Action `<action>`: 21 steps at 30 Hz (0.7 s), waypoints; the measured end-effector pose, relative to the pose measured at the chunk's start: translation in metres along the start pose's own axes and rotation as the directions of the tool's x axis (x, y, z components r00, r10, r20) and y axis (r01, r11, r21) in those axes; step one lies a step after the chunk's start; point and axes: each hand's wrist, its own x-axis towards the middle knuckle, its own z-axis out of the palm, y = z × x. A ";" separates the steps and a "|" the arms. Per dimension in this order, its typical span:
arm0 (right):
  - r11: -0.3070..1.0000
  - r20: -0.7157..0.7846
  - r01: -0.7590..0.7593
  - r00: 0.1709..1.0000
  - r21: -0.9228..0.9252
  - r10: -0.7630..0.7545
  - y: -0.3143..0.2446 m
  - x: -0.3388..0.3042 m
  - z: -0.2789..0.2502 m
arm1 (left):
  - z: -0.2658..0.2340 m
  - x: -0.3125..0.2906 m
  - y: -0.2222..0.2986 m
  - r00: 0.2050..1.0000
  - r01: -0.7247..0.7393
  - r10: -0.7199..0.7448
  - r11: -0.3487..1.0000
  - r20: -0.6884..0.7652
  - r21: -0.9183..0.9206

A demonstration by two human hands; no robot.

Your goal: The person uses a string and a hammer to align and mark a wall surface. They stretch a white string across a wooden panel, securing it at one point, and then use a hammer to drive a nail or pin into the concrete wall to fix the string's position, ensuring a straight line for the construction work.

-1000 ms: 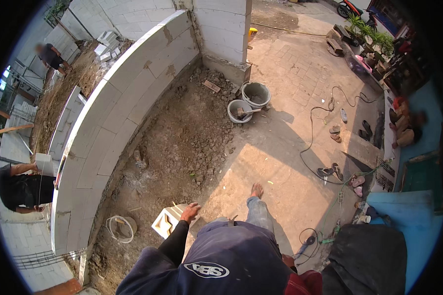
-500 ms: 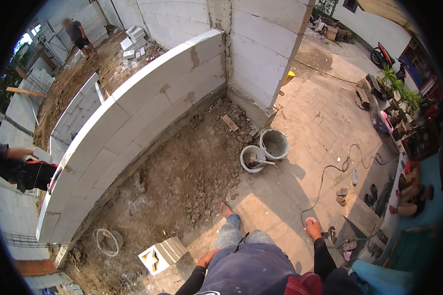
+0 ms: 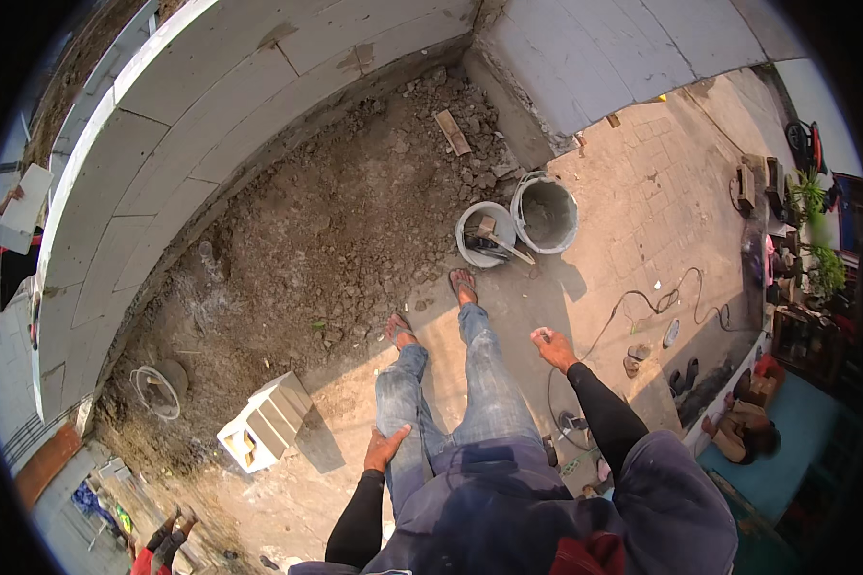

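Beside the left thigh, left hand [image 3: 385, 448] hangs empty, fingers spread; white hollow block [image 3: 264, 420] nearest, apart on dirt. Right hand [image 3: 550, 345] empty, fingers seemingly loosely curled. Two buckets [image 3: 518, 222] ahead, block wall [image 3: 163, 144] behind.

Bright, hard daylight; sharp shadows fall toward four o'clock. Focus is crisp at centre; fisheye bending and black vignette ring the rim.

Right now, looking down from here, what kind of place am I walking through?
Most likely an outdoor building site. A curved wall of pale grey blocks borders rubble-strewn dirt, two mortar-stained buckets stand by the paving, and a loose hollow block lies near your left hand.
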 end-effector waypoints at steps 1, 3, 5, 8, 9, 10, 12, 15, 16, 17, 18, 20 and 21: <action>1.000 0.027 0.002 1.000 -0.031 -0.001 -0.005 0.046 0.002 | 0.014 0.018 0.003 0.998 -0.003 0.003 1.000 -0.064 0.008; 0.997 0.065 0.031 0.998 -0.075 -0.026 -0.014 0.118 0.015 | 0.053 0.029 -0.013 0.974 0.009 -0.006 1.000 -0.227 0.014; 0.985 0.103 0.131 0.987 -0.111 -0.120 -0.035 0.196 0.043 | 0.077 0.016 0.015 0.955 0.118 -0.096 0.991 -0.279 0.062; 0.951 0.115 0.286 0.955 -0.118 -0.273 -0.032 0.303 0.075 | 0.091 -0.003 0.052 0.909 0.224 -0.164 0.968 -0.383 0.118; 0.952 0.113 0.291 0.953 -0.091 -0.281 -0.015 0.340 0.081 | 0.091 -0.008 0.060 0.908 0.257 -0.182 0.953 -0.376 0.159; 0.956 0.125 0.282 0.954 -0.081 -0.271 -0.001 0.379 0.090 | 0.092 -0.013 0.068 0.906 0.293 -0.213 0.939 -0.365 0.181; 0.883 0.103 0.380 0.925 -0.277 -0.366 0.094 0.481 0.083 | 0.082 -0.004 0.080 0.923 0.313 -0.247 0.928 -0.295 0.202; 0.609 0.145 0.369 0.911 -0.702 -0.386 0.115 0.587 0.117 | 0.109 -0.002 0.077 0.900 0.360 -0.329 0.931 -0.285 0.060; 0.509 0.213 0.353 0.926 -0.785 -0.313 0.105 0.604 0.145 | 0.110 -0.006 0.089 0.877 0.430 -0.402 0.901 -0.263 0.054; 0.401 0.268 0.355 0.928 -0.845 -0.258 0.103 0.616 0.165 | 0.110 -0.009 0.098 0.858 0.483 -0.461 0.874 -0.226 0.056; 0.300 0.312 0.365 0.927 -0.881 -0.210 0.105 0.625 0.178 | 0.114 -0.010 0.102 0.854 0.489 -0.465 0.871 -0.236 0.055; 0.122 0.372 0.390 0.916 -0.913 -0.150 0.117 0.636 0.195 | 0.114 -0.009 0.105 0.856 0.478 -0.450 0.876 -0.256 0.057; 0.029 0.393 0.399 0.911 -0.916 -0.125 0.122 0.639 0.195 | 0.114 -0.010 0.106 0.855 0.487 -0.459 0.871 -0.241 0.068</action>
